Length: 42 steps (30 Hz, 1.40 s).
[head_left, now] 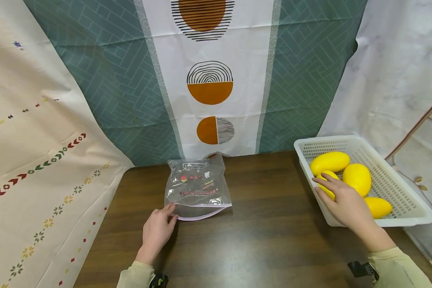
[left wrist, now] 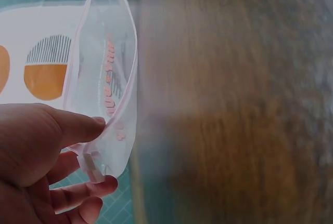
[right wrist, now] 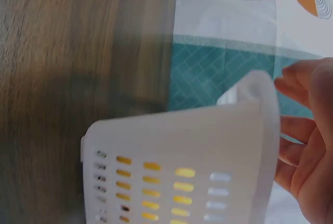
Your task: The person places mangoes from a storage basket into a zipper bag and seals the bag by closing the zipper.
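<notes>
A clear zip bag [head_left: 198,182] with printed marks lies at the back of the table, its pink-edged mouth parted toward the front. My left hand [head_left: 157,229] pinches the left corner of that mouth; in the left wrist view the thumb [left wrist: 86,129] presses on the rim beside a small clear slider [left wrist: 91,168]. Over the left side of a white basket [head_left: 407,188], my right hand [head_left: 347,203] reaches in with fingers loosely extended. Beneath those fingers is a yellow mango [head_left: 325,185], partly covered by them. The right wrist view shows the fingers just past the basket's rim.
Other yellow mangoes [head_left: 357,179] share the basket, which stands at the table's right end. A patterned cloth [head_left: 216,132] hangs behind the brown table [head_left: 259,236]. Pale cloths drape at both sides, and a thin brown rod [head_left: 415,126] slants by the basket.
</notes>
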Each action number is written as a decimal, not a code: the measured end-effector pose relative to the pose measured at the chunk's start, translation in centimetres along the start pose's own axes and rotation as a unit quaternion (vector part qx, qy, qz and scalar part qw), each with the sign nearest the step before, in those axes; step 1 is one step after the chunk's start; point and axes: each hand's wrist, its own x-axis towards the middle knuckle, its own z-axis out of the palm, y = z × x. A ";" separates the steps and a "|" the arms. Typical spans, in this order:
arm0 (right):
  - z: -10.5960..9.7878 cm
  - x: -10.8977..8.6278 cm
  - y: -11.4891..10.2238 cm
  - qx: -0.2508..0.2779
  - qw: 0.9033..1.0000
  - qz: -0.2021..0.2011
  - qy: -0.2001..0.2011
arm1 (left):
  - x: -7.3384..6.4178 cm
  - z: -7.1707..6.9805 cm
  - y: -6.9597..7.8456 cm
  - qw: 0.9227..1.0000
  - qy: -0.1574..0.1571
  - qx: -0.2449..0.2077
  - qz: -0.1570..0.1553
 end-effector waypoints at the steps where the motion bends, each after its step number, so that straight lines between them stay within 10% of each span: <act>1: 0.0 0.0 0.2 0.000 1.000 0.008 -0.002 | 0.0 0.0 0.0 1.000 0.003 -0.001 0.001; 15: 0.1 -0.2 2.9 0.002 0.991 0.115 -0.064 | 0.2 0.4 -0.2 0.997 0.064 -0.034 0.030; 42: 1.0 1.3 4.8 -0.023 0.960 0.189 -0.204 | 0.4 0.4 0.5 0.999 0.031 -0.042 -0.005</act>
